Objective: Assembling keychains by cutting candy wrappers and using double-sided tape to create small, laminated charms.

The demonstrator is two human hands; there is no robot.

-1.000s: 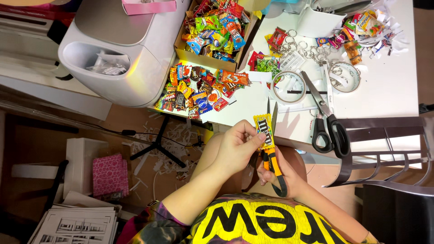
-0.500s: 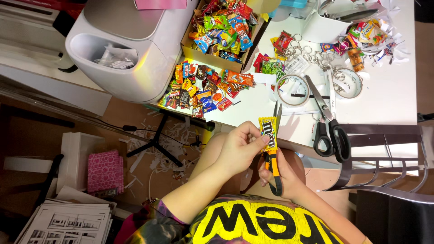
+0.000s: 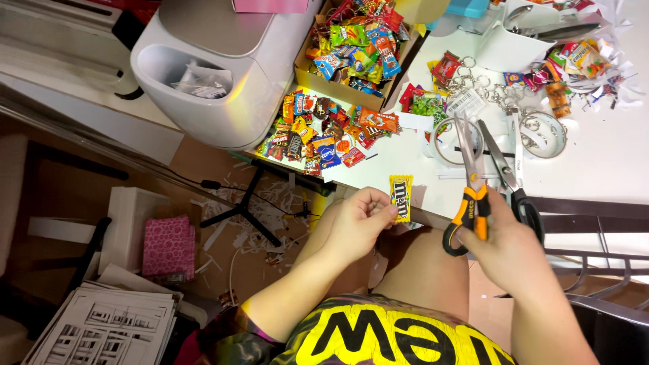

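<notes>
Scissors [image 3: 473,196] now pulled away to the right, blades up, gripped by right hand [image 3: 507,247]; packet [image 3: 400,198] pinched in left hand [image 3: 358,220] fingertips at desk edge [image 3: 433,217]. Could nick fingers or slip loose if cut carelessly. Small, yellow, flat, glossy, crinkled ends.

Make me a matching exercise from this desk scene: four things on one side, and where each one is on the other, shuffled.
Things:
1. yellow candy packet
2. orange-handled scissors
3. black-handled scissors
4. pink patterned box

Places:
A. lying on the white table
B. on the floor, beside the paper stack
C. pinched in the left hand
D. held in the right hand, blades up

Pairs: 1-C, 2-D, 3-A, 4-B
</notes>
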